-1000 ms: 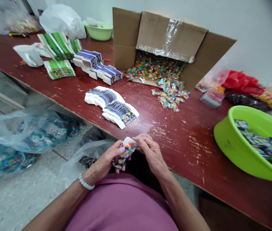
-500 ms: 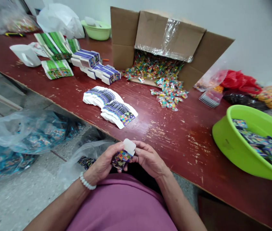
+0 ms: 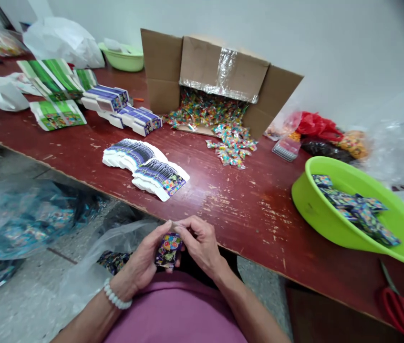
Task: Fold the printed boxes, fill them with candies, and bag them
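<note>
Well in front of the cardboard box (image 3: 162, 62), at the near edge of the red table (image 3: 237, 205), the person holds a small printed carton (image 3: 168, 250) upright before the purple shirt (image 3: 176, 312). The left hand (image 3: 140, 264) is wrapped around the carton's side, thumb near its top; the right hand (image 3: 202, 245) pinches the top end between thumb and fingers, the two hands' fingertips nearly meeting there. Between the box and the hands, a little to the box's left, flat purple cartons (image 3: 125, 153) lie fanned in two overlapping rows. Wrapped candies (image 3: 232, 143) spill out just in front of the box. Left of it are banded purple stacks (image 3: 123, 114) and, farther off, green stacks (image 3: 56, 116). Right of the box and nearer the person, a lime-green tub (image 3: 325, 226) holds dark printed packs (image 3: 362, 214), with red-handled scissors (image 3: 400, 309) lying nearer still.
</note>
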